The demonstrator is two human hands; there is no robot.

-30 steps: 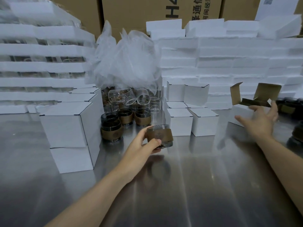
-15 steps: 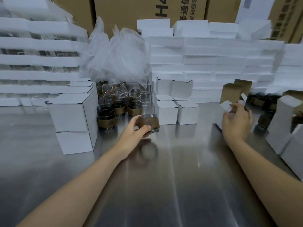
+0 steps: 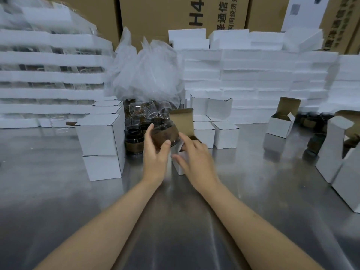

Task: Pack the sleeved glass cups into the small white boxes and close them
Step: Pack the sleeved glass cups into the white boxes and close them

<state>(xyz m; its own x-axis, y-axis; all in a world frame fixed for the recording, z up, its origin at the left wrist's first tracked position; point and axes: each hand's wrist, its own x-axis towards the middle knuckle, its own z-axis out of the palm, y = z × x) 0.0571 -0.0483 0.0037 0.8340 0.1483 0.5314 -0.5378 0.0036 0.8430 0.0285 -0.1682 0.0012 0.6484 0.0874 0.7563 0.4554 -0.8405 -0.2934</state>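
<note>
**Step in hand: inserting the cup into the box.**

The left hand (image 3: 154, 154) holds the short glass cup with the brown sleeve (image 3: 165, 136). Its fingers (image 3: 165, 146) are clamped round the sleeve, thumb on the near side and the others on the far side. The cup is clear of the steel counter (image 3: 175, 221) and tilted. It sits just above and to the left of the open mouth of the small white cardboard box (image 3: 180, 169), and it is not yet inside.

The right hand (image 3: 196, 158) grips this box. The thumb lies across the near white face and the other fingers spread over the top edge on the right side. The index finger reaches toward the mouth. The brown-lined lid flap (image 3: 182, 121) stands upright behind the cup. The hands hide the base, so it cannot be told whether the box rests on the counter.

**Next move (judgement).**

1. Bring the cup over the mouth and square it to the opening.
2. Lower it in. The fit looks close, so the right hand should hold the box steady and take its index finger off the opening.
3. Fold the lid flap forward and tuck it shut.

**Supply.** More sleeved cups (image 3: 134, 141) stand just beyond the left hand. Closed white boxes (image 3: 226, 135) stand behind the work, and another open white box (image 3: 278, 125) waits to the right.
</note>
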